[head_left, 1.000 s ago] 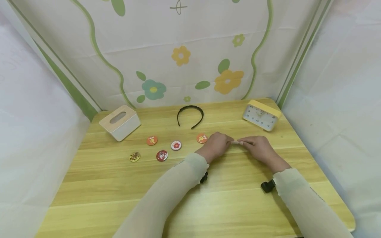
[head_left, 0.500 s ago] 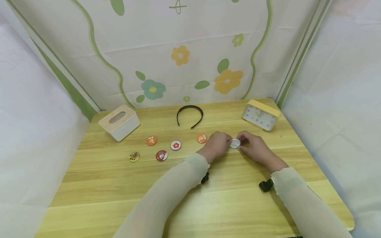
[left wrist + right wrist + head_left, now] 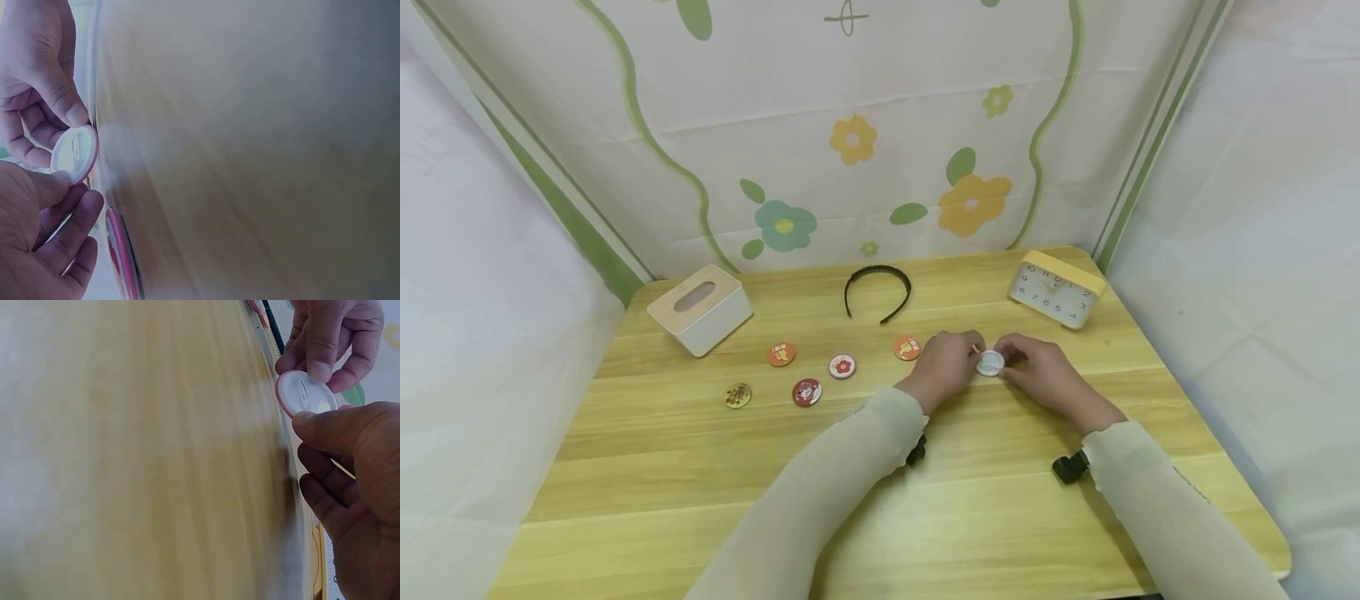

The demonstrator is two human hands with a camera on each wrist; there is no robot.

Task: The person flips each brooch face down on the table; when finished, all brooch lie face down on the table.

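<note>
Two bare hands share one round badge [image 3: 990,363]: the left hand [image 3: 946,360] pinches its left edge and the right hand [image 3: 1041,375] its right edge, each with thumb and fingers. Its white back faces the person, with a slim pin [image 3: 305,390] across it; a reddish rim shows at the side. Just left of the left hand, an orange badge [image 3: 907,348] lies flat on the pale wood-grain worktop [image 3: 700,483]. Farther left lie four more: a white badge with a red flower [image 3: 842,366], a red badge [image 3: 807,392], a second orange badge [image 3: 781,354] and a yellow badge [image 3: 738,396], all apart from one another. Beyond the hands, toward the back, are a black headband [image 3: 877,269] in the middle, a yellow-topped clock [image 3: 1051,298] at right and a white tissue box [image 3: 718,325] with a wooden lid at left. Behind hangs a white cloth [image 3: 737,125] printed with flowers.
</note>
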